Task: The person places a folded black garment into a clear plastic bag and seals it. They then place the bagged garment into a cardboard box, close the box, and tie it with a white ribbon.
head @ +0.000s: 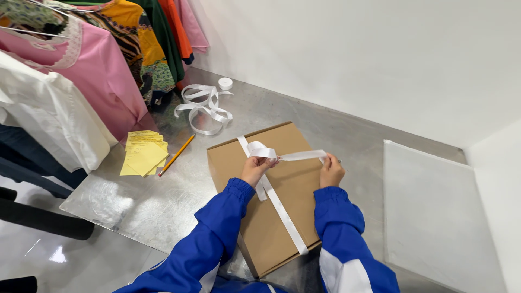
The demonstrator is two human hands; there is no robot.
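A white ribbon is laid across the brown cardboard box on the metal table. Its loop is pinched by the left hand; the stretched end is gripped by the right hand.

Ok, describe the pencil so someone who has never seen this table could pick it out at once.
Start at the metal table and find the brown box that both hands are tying with ribbon. Left of the box lies a stack of yellow notes. The pencil lies slanted between them, beside the notes: the only thin orange-yellow stick there.
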